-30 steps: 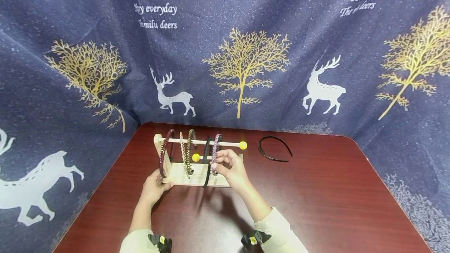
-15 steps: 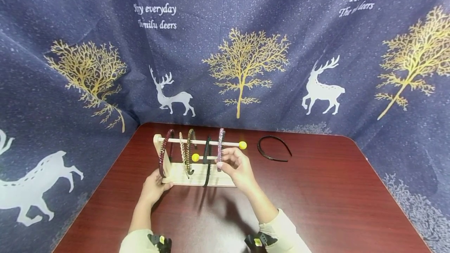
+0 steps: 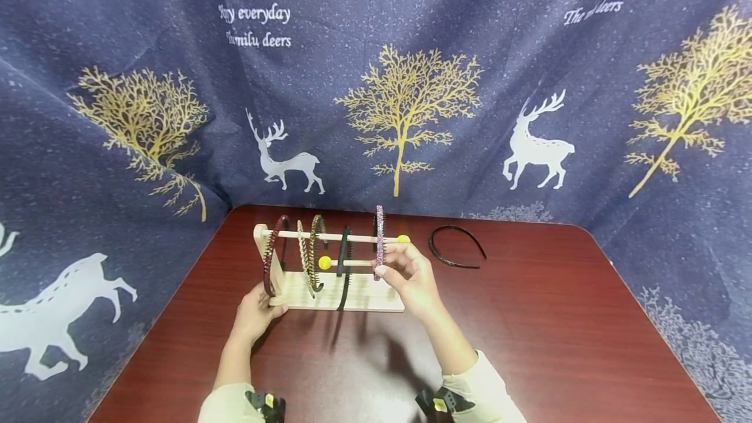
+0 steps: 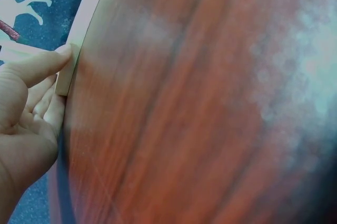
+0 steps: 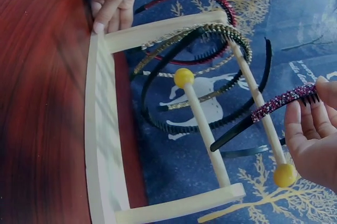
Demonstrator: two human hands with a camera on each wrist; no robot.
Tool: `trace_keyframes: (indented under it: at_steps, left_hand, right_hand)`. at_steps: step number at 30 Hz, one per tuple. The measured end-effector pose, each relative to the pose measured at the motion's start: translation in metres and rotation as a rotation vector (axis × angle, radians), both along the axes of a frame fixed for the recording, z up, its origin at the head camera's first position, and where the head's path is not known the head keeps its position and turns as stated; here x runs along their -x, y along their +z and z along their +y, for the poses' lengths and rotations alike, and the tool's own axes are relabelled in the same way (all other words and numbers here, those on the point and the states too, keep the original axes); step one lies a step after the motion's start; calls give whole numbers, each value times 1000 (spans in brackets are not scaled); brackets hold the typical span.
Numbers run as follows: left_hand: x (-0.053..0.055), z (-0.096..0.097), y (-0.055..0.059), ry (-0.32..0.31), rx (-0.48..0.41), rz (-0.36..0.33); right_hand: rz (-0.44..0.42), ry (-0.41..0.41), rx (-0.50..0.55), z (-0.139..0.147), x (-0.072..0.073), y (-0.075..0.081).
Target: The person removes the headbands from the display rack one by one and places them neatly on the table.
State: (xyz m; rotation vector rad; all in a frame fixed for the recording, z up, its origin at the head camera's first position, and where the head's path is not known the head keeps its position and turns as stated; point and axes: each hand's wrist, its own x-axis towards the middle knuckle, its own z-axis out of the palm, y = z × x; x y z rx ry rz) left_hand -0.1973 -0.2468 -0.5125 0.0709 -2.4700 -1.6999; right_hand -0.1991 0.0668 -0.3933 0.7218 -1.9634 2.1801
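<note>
A wooden headband stand point(image 3: 376, 302) has two rods tipped with yellow balls. My left hand point(image 3: 251, 313) grips the left front corner of its base, thumb on top in the left wrist view. With thumb and fingers my right hand point(image 3: 416, 282) pinches a purple glittery headband point(image 3: 379, 234), which crosses the upper rod close to the yellow ball point(image 5: 285, 175) in the right wrist view. Farther left on the stand hang a dark red headband point(image 3: 269, 260), a cream braided one, a gold headband point(image 3: 313, 256) and a black headband point(image 3: 343, 253).
Another black headband point(image 3: 464, 266) lies on the reddish-brown table point(image 3: 558, 318), right of the stand. Behind the table hangs a blue cloth point(image 3: 364, 168) printed with deer and trees.
My right hand has moved right and slightly up with the purple headband, away from the black one and along the upper rod toward its ball. The left hand has stayed on the base.
</note>
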Motion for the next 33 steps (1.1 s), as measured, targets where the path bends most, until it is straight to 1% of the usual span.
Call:
trace_keyframes:
  at_steps: [6, 9, 15, 19, 23, 28, 33]
  left_hand:
    - [0, 0, -3, -7, 9, 38]
    - [0, -1, -4, -4, 15, 42]
    - [0, 0, 0, 12, 3, -18]
    - [0, -1, 1, 14, 13, -43]
    - [-1, 0, 1, 17, 14, -52]
    - [0, 0, 1, 23, 18, -65]
    - [1, -1, 1, 18, 34, -59]
  right_hand:
    - [19, -9, 22, 7, -3, 0]
    - [44, -5, 47, 11, -5, 1]
    - [95, 30, 116, 20, -8, 5]
    - [113, 31, 124, 26, -9, 7]
    - [121, 25, 125, 33, -10, 8]
    - [143, -9, 120, 41, -13, 11]
    - [164, -32, 134, 51, -13, 12]
